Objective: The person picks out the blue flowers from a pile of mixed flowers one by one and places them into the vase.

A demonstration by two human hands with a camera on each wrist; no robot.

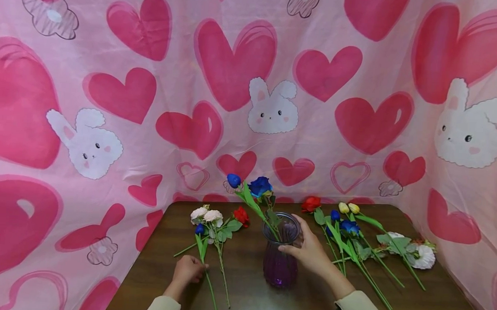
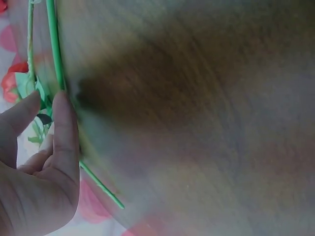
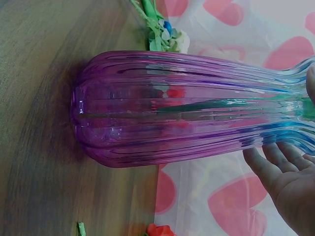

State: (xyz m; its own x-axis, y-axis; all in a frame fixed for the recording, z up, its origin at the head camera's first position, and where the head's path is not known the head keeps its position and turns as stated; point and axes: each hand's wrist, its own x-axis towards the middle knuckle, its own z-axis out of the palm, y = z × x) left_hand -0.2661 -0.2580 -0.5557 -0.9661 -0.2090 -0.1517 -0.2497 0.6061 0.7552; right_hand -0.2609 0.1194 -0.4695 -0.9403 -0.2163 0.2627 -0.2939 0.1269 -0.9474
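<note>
A purple ribbed glass vase point(image 1: 280, 267) stands upright on the table, with a blue rose point(image 1: 260, 186) and a blue tulip point(image 1: 233, 180) leaning out of its mouth to the left. My right hand point(image 1: 311, 250) holds the vase near its rim, thumb in front and fingers round the far side. At the left, another blue tulip point(image 1: 200, 229) lies on the table. Beside its green stem point(image 2: 55, 44) is my left hand point(image 1: 188, 270), the index fingertip at the stem. Thumb and index finger stand apart in the left wrist view.
Pale pink roses point(image 1: 206, 215) and a red rose point(image 1: 241, 215) lie on the left of the brown table point(image 1: 250, 298). On the right lie a red rose point(image 1: 311, 204), yellow tulips point(image 1: 348, 208), blue flowers point(image 1: 349, 227) and a white flower point(image 1: 425, 257). A heart-patterned cloth point(image 1: 232, 136) hangs behind.
</note>
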